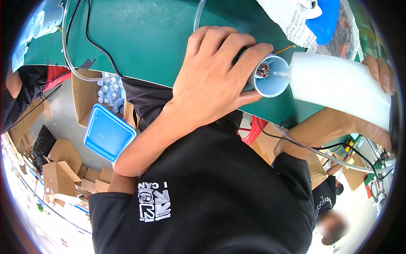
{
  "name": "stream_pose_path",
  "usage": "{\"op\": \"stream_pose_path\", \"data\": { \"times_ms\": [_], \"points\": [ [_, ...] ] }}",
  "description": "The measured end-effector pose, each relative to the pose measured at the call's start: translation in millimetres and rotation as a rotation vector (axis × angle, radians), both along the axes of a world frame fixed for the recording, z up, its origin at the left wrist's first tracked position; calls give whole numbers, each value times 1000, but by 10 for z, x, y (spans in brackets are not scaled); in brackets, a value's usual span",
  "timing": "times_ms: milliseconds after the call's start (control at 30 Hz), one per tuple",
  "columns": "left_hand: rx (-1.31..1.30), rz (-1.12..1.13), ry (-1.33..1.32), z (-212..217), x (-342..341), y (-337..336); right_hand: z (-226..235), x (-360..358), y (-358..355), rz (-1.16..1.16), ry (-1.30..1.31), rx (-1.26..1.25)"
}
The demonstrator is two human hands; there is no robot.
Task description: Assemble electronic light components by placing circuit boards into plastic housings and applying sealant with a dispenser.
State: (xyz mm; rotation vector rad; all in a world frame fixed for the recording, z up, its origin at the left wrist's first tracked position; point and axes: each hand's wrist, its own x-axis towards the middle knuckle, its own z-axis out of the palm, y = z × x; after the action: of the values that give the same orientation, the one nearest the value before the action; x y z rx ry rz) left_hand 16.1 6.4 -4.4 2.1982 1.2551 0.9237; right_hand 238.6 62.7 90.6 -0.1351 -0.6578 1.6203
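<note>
My left hand (211,76) is wrapped round a light blue plastic cup-shaped housing (274,89), its open mouth facing right. Inside the housing sits a small round part with copper-coloured windings, looking like a motor (263,70). In my right hand (379,75), at the far right edge, is a fat white dispensing syringe (338,84). Its clear tapered tip reaches into the mouth of the housing, beside the motor. A thin orange wire (284,50) sticks out behind the housing. Part of my right hand is hidden behind the syringe.
A green table (131,42) carries a black cable and clear hose. White plastic and a blue item (327,25) lie at the far right. Lower left are a carton (86,93) of blue housings, a blue tray (109,132) and cardboard boxes. Other people are at both sides.
</note>
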Motion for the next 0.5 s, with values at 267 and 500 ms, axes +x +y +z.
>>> {"op": "stream_pose_path", "data": {
  "times_ms": [267,500],
  "points": [
    [-29,-13,-3,13,3,2,19,-14,-16,4,-7,31],
    [-13,5,-3,6,7,-2,31,105,-19,-7,-19,52]
  ]
}}
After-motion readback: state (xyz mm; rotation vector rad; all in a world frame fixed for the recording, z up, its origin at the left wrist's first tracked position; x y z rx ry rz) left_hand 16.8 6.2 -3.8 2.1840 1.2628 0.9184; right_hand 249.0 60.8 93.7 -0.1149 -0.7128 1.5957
